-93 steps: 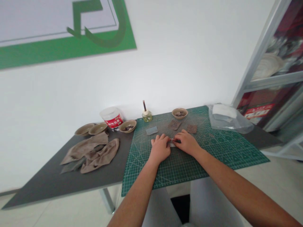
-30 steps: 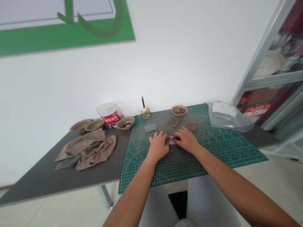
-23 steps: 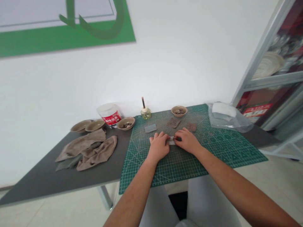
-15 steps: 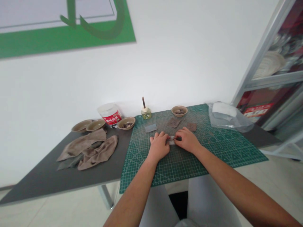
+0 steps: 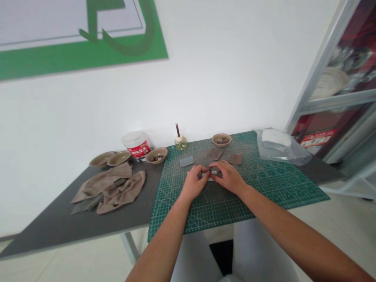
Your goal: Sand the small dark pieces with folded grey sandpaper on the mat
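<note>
Both my hands meet over the middle of a green cutting mat (image 5: pixel 264 188). My left hand (image 5: pixel 194 181) is raised a little, its fingertips pinching a small dark piece (image 5: pixel 206 174) that I cannot name. My right hand (image 5: pixel 228 176) is closed beside it, its fingertips on a small pale piece (image 5: pixel 213 172) and what looks like a dark tool, mostly hidden. A grey patch (image 5: pixel 187 161) and two brown leather pieces (image 5: pixel 214 154) (image 5: pixel 236 158) lie just beyond the hands.
On the dark table (image 5: pixel 58 223) lie brown cloths (image 5: pixel 113 187), empty bowls (image 5: pixel 110 159), a bowl of small parts (image 5: pixel 156 156), a white tub (image 5: pixel 136 145), a small bottle with a stick (image 5: pixel 180 141), another bowl (image 5: pixel 221 139) and a plastic bag (image 5: pixel 279 147). A shelf unit (image 5: pixel 337 90) stands at the right.
My left hand was lying flat on the mat; now it has lifted and its fingers curl into a pinch on the small piece. My right hand has shifted slightly left toward it.
</note>
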Tool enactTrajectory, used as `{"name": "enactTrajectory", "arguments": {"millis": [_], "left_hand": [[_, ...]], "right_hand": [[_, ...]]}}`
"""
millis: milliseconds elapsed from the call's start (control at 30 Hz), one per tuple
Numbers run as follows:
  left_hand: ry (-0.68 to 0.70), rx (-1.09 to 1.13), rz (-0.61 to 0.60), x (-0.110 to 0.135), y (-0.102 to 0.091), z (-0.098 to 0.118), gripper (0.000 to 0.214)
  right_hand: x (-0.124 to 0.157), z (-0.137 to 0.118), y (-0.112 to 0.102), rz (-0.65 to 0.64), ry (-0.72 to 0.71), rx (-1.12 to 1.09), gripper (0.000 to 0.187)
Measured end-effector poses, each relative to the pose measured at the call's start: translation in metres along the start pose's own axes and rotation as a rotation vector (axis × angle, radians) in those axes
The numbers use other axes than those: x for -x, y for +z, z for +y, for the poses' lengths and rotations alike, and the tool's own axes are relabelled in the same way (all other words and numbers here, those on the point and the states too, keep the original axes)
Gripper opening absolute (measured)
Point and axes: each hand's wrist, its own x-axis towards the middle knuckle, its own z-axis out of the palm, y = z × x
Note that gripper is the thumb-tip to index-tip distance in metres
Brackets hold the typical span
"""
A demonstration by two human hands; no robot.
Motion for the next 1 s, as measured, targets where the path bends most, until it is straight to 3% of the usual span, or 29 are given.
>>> {"name": "enactTrajectory", "arguments": {"millis": [133, 200, 300, 467, 600, 667, 767, 867, 1000], "left_hand": [[-0.062, 0.180, 0.096, -0.001, 0.001, -0.008, 0.010], [-0.098, 0.299, 0.108, -0.001, 0.002, -0.010, 0.011], [-0.112, 0.474, 0.088, -0.002, 0.003, -0.012, 0.015], [-0.110, 0.581, 0.112, -0.002, 0.002, -0.009, 0.020], [-0.114, 0.583, 0.101, -0.002, 0.000, -0.007, 0.020], [-0.114, 0.557, 0.103, -0.002, -0.001, -0.007, 0.019], [-0.116, 0.516, 0.127, -0.002, -0.001, -0.008, 0.018], [-0.111, 0.484, 0.142, -0.002, -0.001, -0.009, 0.017], [-0.107, 0.454, 0.140, -0.001, -0.001, -0.008, 0.016]], "right_hand": [[-0.001, 0.005, 0.005, -0.158, 0.025, 0.096, 0.061], [-0.001, 0.005, 0.006, -0.242, 0.024, 0.133, 0.058], [-0.001, 0.005, 0.006, -0.268, 0.056, 0.140, 0.049], [-0.002, 0.005, 0.002, -0.231, 0.091, 0.048, 0.029], [-0.003, 0.008, -0.003, -0.038, 0.182, -0.115, 0.013], [-0.003, 0.012, -0.003, 0.052, 0.264, -0.166, 0.015], [-0.002, 0.016, 0.000, 0.039, 0.336, -0.194, 0.028], [-0.002, 0.017, 0.001, 0.006, 0.315, -0.187, 0.032], [-0.002, 0.015, -0.003, 0.067, 0.241, -0.199, 0.030]]}}
